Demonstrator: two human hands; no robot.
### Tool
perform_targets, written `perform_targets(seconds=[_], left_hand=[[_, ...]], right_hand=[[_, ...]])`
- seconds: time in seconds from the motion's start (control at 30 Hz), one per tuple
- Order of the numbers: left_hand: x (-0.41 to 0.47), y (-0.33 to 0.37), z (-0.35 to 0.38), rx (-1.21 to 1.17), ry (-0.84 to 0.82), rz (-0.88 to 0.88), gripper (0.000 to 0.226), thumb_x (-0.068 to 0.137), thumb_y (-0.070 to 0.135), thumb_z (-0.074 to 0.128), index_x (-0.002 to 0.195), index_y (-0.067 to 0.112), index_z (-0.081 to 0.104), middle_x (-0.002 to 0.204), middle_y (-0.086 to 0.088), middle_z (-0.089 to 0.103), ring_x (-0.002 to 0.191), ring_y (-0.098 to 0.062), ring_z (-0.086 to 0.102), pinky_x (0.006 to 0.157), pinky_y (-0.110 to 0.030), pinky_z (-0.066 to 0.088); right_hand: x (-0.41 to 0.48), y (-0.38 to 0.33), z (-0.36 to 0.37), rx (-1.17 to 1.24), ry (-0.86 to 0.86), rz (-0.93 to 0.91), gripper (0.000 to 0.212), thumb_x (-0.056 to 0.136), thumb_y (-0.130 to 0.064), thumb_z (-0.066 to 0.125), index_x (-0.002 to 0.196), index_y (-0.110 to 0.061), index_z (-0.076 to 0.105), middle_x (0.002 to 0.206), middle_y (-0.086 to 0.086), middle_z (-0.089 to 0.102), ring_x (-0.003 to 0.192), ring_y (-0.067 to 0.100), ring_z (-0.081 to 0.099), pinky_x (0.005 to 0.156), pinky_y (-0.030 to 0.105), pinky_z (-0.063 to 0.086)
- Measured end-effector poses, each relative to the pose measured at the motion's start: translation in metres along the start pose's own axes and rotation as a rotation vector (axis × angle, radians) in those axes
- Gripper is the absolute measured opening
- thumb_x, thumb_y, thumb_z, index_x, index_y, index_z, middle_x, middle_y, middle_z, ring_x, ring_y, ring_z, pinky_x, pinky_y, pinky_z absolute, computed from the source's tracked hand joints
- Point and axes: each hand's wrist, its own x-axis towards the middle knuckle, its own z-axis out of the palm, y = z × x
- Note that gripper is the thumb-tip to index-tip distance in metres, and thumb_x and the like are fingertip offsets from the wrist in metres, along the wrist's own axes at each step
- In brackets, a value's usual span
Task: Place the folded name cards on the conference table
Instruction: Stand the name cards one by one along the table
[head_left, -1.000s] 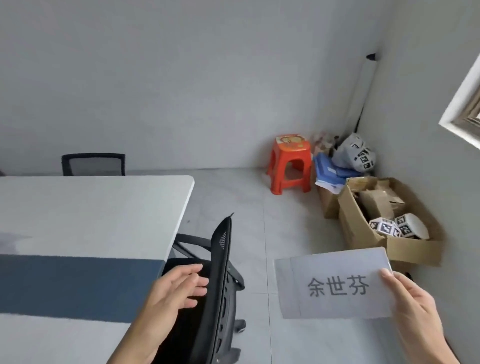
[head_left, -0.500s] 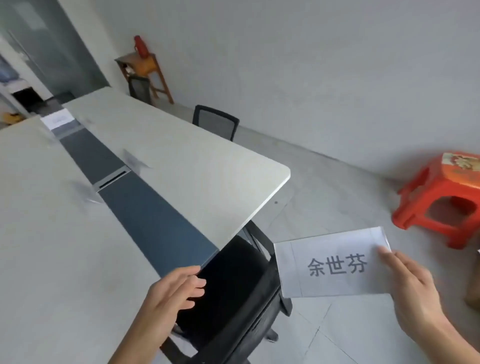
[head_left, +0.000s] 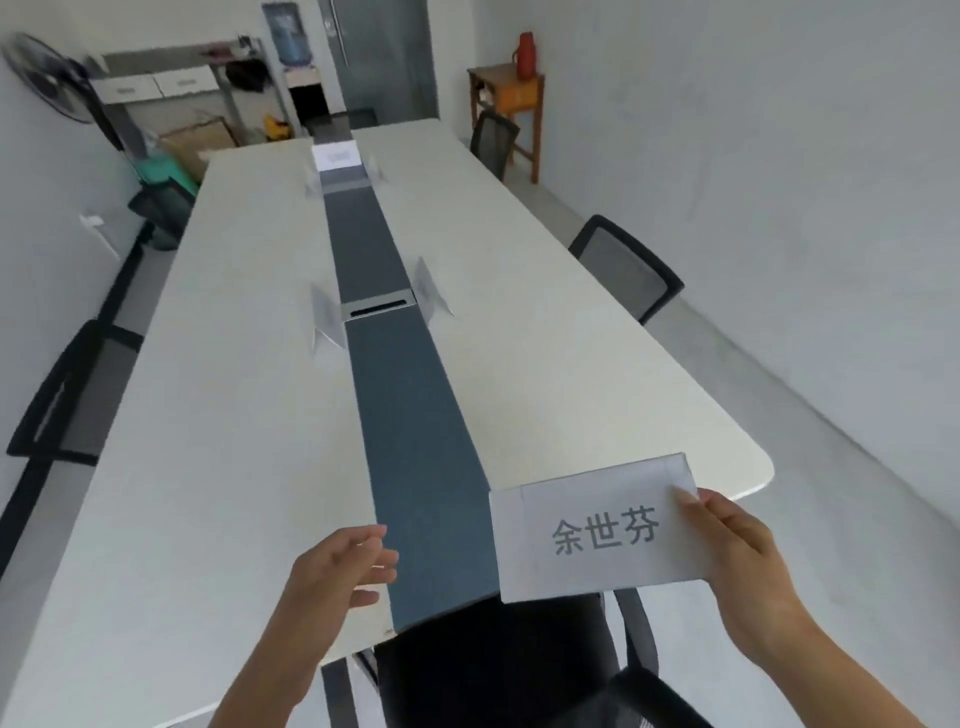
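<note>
Now facing down the desk (head_left: 571, 389), the right hand (head_left: 748, 566) is pinching the card (head_left: 587, 535), left hand (head_left: 332, 577) spread; standing it upright is likely coming next.

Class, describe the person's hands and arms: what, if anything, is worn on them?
The left hand and right hand are bare. No gloves, rings, watch or sleeves show anywhere up to the frame's lower edge.

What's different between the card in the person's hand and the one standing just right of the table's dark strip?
The held card is in the air, pinched by the right hand; the standing card rests on the table. The held card faces the camera, print readable; the standing card is angled away, print unreadable. Both are white paper.
</note>
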Motion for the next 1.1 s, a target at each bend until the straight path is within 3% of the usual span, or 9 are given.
perform_targets(seconds=[0.2, 0.3, 0.4, 0.5, 0.6, 0.73, 0.87, 1.0, 1.1], left_hand=[[0.114, -0.049, 0.015, 0.066, 0.182, -0.184, 0.013, 0.091, 0.024, 0.052, 0.092, 0.017, 0.064, 0.109, -0.016, 0.067, 0.09, -0.029, 0.063, 0.077, -0.037, 0.048], [0.153, -0.099, 0.024, 0.316, 0.332, -0.274, 0.034, 0.092, 0.029, 0.046, 0.123, 0.017, 0.056, 0.135, -0.01, 0.053, 0.117, -0.027, 0.052, 0.092, -0.038, 0.043], [0.17, -0.152, 0.039, 0.63, 0.358, -0.341, 0.053, 0.095, 0.039, 0.037, 0.143, 0.015, 0.037, 0.154, -0.011, 0.029, 0.141, -0.028, 0.027, 0.111, -0.044, 0.028], [0.172, -0.192, 0.058, 0.889, 0.359, -0.277, 0.065, 0.094, 0.046, 0.026, 0.146, 0.007, 0.032, 0.156, -0.021, 0.022, 0.144, -0.036, 0.02, 0.115, -0.045, 0.014], [0.174, -0.209, 0.068, 0.959, 0.378, -0.284, 0.07, 0.093, 0.048, 0.018, 0.147, 0.004, 0.026, 0.156, -0.024, 0.019, 0.144, -0.038, 0.017, 0.117, -0.045, 0.006], [0.179, -0.213, 0.069, 1.018, 0.426, -0.264, 0.072, 0.093, 0.051, 0.01, 0.147, 0.007, 0.028, 0.157, -0.024, 0.018, 0.146, -0.037, 0.015, 0.117, -0.047, 0.012], [0.18, -0.212, 0.068, 1.013, 0.417, -0.263, 0.072, 0.093, 0.05, 0.009, 0.147, 0.008, 0.029, 0.157, -0.022, 0.019, 0.145, -0.036, 0.015, 0.116, -0.048, 0.015], [0.18, -0.214, 0.066, 1.007, 0.416, -0.259, 0.07, 0.094, 0.05, 0.013, 0.145, 0.007, 0.034, 0.156, -0.023, 0.021, 0.144, -0.037, 0.018, 0.114, -0.05, 0.019], [0.18, -0.214, 0.066, 0.997, 0.434, -0.241, 0.068, 0.094, 0.049, 0.017, 0.146, 0.008, 0.033, 0.156, -0.022, 0.021, 0.145, -0.037, 0.018, 0.113, -0.051, 0.022]], right_hand=[[0.091, -0.003, 0.052, -0.111, -0.211, 0.151, 0.018, 0.094, -0.01, 0.052, 0.1, -0.011, 0.07, 0.105, 0.017, 0.073, 0.091, 0.028, 0.065, 0.085, 0.039, 0.046], [0.141, 0.006, 0.085, -0.161, -0.285, 0.217, 0.021, 0.093, -0.007, 0.053, 0.107, -0.013, 0.067, 0.11, 0.014, 0.073, 0.094, 0.027, 0.067, 0.078, 0.036, 0.051], [0.187, 0.02, 0.125, -0.222, -0.329, 0.247, 0.023, 0.094, -0.008, 0.053, 0.113, -0.015, 0.064, 0.114, 0.011, 0.07, 0.098, 0.027, 0.066, 0.082, 0.038, 0.052], [0.223, 0.04, 0.164, -0.249, -0.342, 0.241, 0.025, 0.095, -0.009, 0.053, 0.115, -0.018, 0.063, 0.115, 0.008, 0.07, 0.106, 0.029, 0.064, 0.092, 0.043, 0.051], [0.25, 0.059, 0.197, -0.297, -0.324, 0.21, 0.021, 0.094, -0.01, 0.052, 0.1, -0.026, 0.065, 0.111, 0.005, 0.07, 0.108, 0.029, 0.062, 0.099, 0.047, 0.048], [0.282, 0.078, 0.234, -0.343, -0.327, 0.133, 0.023, 0.094, -0.01, 0.049, 0.094, -0.029, 0.062, 0.1, -0.003, 0.069, 0.095, 0.021, 0.061, 0.089, 0.039, 0.05], [0.313, 0.09, 0.271, -0.347, -0.358, 0.072, 0.018, 0.097, -0.013, 0.047, 0.111, -0.02, 0.057, 0.097, -0.008, 0.065, 0.09, 0.013, 0.059, 0.074, 0.025, 0.047], [0.347, 0.103, 0.298, -0.378, -0.334, 0.07, 0.017, 0.096, -0.016, 0.048, 0.11, -0.019, 0.058, 0.101, 0.0, 0.066, 0.094, 0.021, 0.059, 0.077, 0.03, 0.049], [0.367, 0.112, 0.311, -0.511, -0.329, 0.028, 0.023, 0.097, -0.02, 0.046, 0.115, -0.014, 0.057, 0.107, 0.007, 0.062, 0.09, 0.023, 0.055, 0.063, 0.026, 0.045]])
